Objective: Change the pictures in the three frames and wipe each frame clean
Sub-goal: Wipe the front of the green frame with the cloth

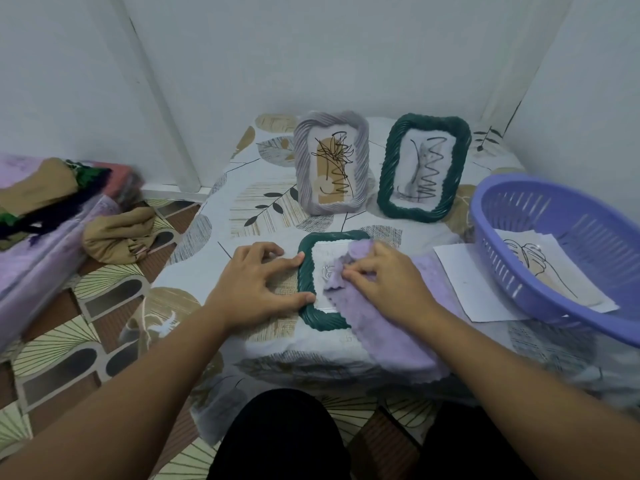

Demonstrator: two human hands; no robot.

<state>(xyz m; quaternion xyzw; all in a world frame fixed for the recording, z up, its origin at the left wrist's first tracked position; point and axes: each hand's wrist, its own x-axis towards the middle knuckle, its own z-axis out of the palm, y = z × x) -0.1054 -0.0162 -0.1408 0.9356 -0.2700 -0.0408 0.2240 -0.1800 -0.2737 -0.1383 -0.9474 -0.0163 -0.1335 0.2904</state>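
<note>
1. Frames, three total, all on a low table (214,268) covered with a leaf-print cloth. Listed left to right below, after the off-table clutter.
2. Far left, on the patterned floor: stack of folded fabrics (52,202), purple, tan and pink, with a tan bundle (117,237) just beside it.
3. Left hand (256,282) lies flat on the table, fingers straight and spread. Fingertips and thumb press the left edge of the flat green frame (304,271). Nothing gripped.
4. Flat green frame lies at the table's front centre, face up. Its right half is hidden under the purple cloth (381,323).
5. Lilac frame (330,168) stands upright behind it, left of centre, and shows a line drawing over tan shapes.
6. Right hand (388,282) is on top of the purple cloth, fingers curled and bunching it against the flat frame's glass. Grasping the cloth. The cloth trails back over the table's front edge.
7. Second green frame (424,168) stands tilted, right of the lilac one and near it but apart. Grey-toned line drawing inside.
8. White sheet (460,282) lies flat on the table right of the cloth, partly under the basket.
9. Purple slotted basket (561,237) sits at the table's right edge, tilted. Loose picture (540,268) with a leaf line drawing lies inside it.
</note>
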